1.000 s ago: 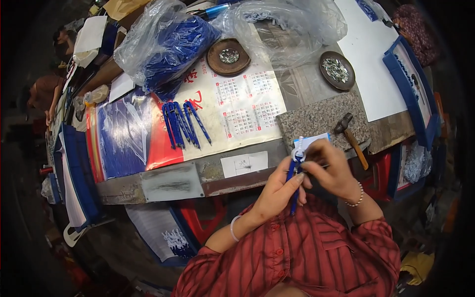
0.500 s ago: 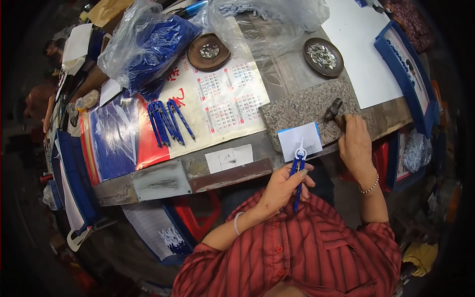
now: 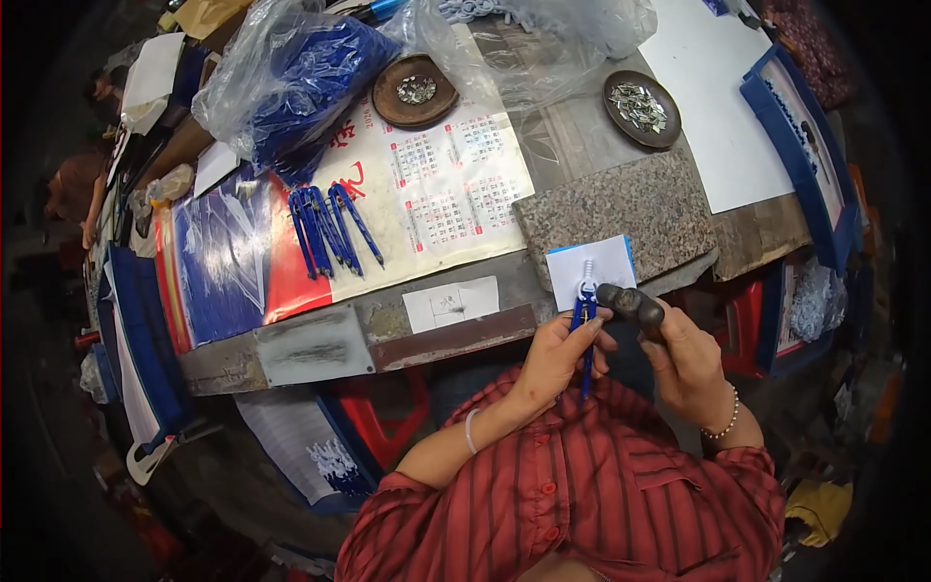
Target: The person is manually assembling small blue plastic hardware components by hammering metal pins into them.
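Head view: the right hand (image 3: 687, 351), which half a second ago was at the handle of the hammer (image 3: 632, 303) on the slab (image 3: 621, 209), now has that hammer up off the stone, fingers wrapped around it, and has swung it in toward the other hand. The left hand (image 3: 558, 357) has kept its hold on the compass (image 3: 584, 310), pinching it between thumb and fingers just as before. From where I stand, the compass runs through that grip: its white head pokes out beyond the fingertips over the white pad (image 3: 613, 262), and a blue leg comes out below, toward the striped shirt (image 3: 504, 475). The hammer's head is just beside the compass's upper end, on the right; I can't tell whether they touch. Past the slab, a dark dish (image 3: 655, 139) holds flat silvery bits, and farther left a brown dish (image 3: 427, 114) carries smaller shiny ones. Clear plastic slumps along the far side: the left bag (image 3: 228, 112) is stuffed with blue parts (image 3: 325, 82), the right bag (image 3: 553, 68) has pale grey ones. A blue tray (image 3: 836, 242) at the right holds small pieces, and a low bin (image 3: 351, 436) at the left contains white-topped ones.
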Action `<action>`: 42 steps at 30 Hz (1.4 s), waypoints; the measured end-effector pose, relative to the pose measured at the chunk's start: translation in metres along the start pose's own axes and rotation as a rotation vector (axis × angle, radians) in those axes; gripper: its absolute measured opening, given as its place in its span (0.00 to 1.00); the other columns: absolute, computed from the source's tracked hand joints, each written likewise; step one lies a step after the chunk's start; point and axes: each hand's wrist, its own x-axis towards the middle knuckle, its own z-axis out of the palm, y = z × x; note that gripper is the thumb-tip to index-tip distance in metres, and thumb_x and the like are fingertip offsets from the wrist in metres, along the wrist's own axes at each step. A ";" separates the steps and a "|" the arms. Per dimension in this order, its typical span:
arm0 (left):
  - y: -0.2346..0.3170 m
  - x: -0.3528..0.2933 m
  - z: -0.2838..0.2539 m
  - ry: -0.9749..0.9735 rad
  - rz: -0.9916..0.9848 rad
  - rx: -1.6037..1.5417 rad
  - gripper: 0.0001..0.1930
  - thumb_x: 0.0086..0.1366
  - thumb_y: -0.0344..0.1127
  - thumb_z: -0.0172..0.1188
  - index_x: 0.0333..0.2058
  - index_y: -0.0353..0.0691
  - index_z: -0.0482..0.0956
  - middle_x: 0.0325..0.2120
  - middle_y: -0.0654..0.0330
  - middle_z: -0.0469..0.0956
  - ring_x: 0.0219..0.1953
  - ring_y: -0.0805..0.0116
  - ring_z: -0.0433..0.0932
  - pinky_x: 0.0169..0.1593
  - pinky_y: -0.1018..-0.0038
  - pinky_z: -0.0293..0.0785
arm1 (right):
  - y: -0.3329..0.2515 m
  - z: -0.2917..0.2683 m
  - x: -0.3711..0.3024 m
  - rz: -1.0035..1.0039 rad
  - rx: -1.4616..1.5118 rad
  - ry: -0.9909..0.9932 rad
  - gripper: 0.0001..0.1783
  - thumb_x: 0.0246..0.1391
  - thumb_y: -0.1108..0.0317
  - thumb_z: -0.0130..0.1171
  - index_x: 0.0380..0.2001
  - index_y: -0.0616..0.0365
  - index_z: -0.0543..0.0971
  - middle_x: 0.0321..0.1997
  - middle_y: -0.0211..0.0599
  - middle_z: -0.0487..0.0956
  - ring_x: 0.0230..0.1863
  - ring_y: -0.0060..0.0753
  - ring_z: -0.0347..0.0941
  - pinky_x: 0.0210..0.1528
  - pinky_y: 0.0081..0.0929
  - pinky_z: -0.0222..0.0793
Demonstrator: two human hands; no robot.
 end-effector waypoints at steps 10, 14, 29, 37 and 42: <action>0.006 -0.001 0.000 -0.021 -0.021 0.020 0.12 0.67 0.39 0.49 0.40 0.35 0.73 0.26 0.60 0.77 0.21 0.76 0.74 0.26 0.82 0.71 | -0.006 0.004 0.005 -0.108 -0.151 -0.005 0.30 0.48 0.79 0.55 0.56 0.65 0.62 0.32 0.45 0.72 0.29 0.45 0.74 0.26 0.34 0.70; -0.002 0.007 -0.005 -0.069 0.036 0.019 0.12 0.67 0.39 0.49 0.37 0.35 0.73 0.26 0.61 0.77 0.21 0.77 0.74 0.25 0.83 0.70 | 0.011 0.019 0.008 -0.004 -0.234 -0.185 0.29 0.49 0.78 0.55 0.56 0.65 0.62 0.31 0.45 0.73 0.28 0.45 0.74 0.26 0.35 0.70; -0.001 0.000 0.000 0.023 -0.029 0.031 0.12 0.67 0.38 0.49 0.35 0.34 0.73 0.23 0.60 0.77 0.19 0.76 0.73 0.21 0.82 0.66 | 0.009 0.019 0.005 0.067 -0.221 -0.206 0.26 0.51 0.76 0.53 0.55 0.64 0.63 0.31 0.47 0.75 0.28 0.49 0.74 0.25 0.37 0.70; 0.002 0.001 -0.002 -0.027 -0.026 0.059 0.12 0.67 0.39 0.49 0.35 0.35 0.73 0.22 0.62 0.76 0.19 0.77 0.73 0.22 0.83 0.67 | -0.008 0.002 0.006 0.076 -0.129 -0.176 0.28 0.49 0.79 0.54 0.55 0.66 0.63 0.35 0.49 0.76 0.33 0.50 0.75 0.31 0.37 0.71; 0.006 0.001 0.004 -0.010 0.009 0.029 0.13 0.67 0.40 0.50 0.34 0.35 0.73 0.20 0.61 0.75 0.18 0.77 0.72 0.23 0.83 0.66 | 0.017 0.021 0.005 0.014 -0.183 -0.171 0.28 0.48 0.79 0.54 0.55 0.64 0.63 0.31 0.46 0.76 0.27 0.48 0.74 0.26 0.38 0.71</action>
